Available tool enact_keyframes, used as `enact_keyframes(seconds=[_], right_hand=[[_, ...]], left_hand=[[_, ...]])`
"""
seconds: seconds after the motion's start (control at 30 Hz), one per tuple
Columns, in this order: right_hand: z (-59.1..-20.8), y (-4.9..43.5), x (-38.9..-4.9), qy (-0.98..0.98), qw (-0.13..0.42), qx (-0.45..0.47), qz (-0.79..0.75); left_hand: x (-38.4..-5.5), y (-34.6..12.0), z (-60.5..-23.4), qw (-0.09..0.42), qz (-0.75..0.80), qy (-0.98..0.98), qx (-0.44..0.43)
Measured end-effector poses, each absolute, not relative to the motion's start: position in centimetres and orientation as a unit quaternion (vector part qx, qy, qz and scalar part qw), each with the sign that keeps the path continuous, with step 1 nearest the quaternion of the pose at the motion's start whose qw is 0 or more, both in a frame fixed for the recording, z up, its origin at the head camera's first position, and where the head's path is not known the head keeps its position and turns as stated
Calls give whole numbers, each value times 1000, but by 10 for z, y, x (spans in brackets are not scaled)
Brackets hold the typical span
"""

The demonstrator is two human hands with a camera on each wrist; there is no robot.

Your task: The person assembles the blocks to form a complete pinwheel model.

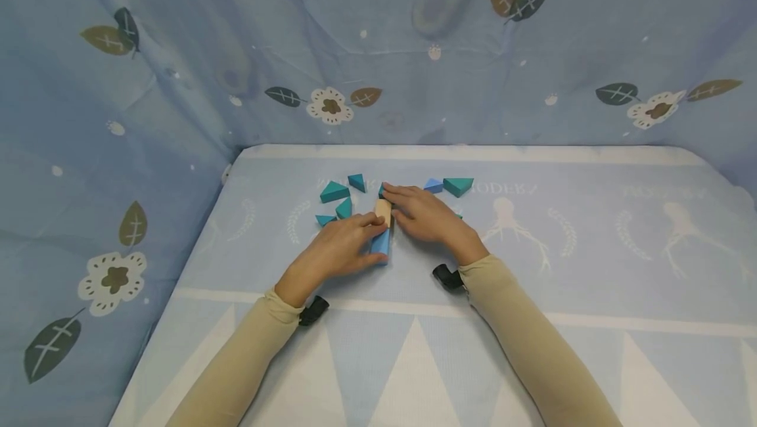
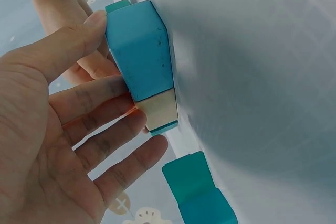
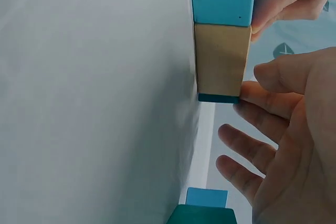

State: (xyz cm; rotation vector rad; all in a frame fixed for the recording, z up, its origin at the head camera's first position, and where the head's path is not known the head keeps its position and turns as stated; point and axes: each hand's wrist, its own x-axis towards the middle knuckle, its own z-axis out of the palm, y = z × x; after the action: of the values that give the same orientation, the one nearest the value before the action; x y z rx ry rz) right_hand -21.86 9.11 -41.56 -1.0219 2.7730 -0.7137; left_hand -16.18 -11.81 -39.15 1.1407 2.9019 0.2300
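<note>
A row of blocks lies between the hands: a light-blue block point(image 1: 380, 247) nearest, a bare-wood block point(image 1: 384, 209) beyond it, and a teal block point(image 1: 381, 190) at the far end. My left hand point(image 1: 341, 243) rests along the row's left side. Its thumb touches the light-blue block point(image 2: 139, 51), and its fingertips reach the wood block point(image 2: 159, 109). From the right, my right hand point(image 1: 427, 215) reaches over, index and middle fingertips at the far teal block point(image 3: 218, 98). The fingers of both hands are spread and only slightly bent.
Several teal triangular blocks point(image 1: 334, 192) lie left of the row. On the right are a small blue block point(image 1: 434, 185) and a teal triangle point(image 1: 458, 186). A patterned cloth covers the table point(image 1: 591, 236), with a blue curtain point(image 1: 390, 39) behind.
</note>
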Motion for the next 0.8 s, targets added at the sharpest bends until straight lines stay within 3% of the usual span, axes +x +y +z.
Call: enact_keyframes(seconds=[0.8], right_hand=[[-415, 86, -217, 907, 39, -338, -249]], left_hand=[[-161, -118, -391, 16, 68, 930, 361]])
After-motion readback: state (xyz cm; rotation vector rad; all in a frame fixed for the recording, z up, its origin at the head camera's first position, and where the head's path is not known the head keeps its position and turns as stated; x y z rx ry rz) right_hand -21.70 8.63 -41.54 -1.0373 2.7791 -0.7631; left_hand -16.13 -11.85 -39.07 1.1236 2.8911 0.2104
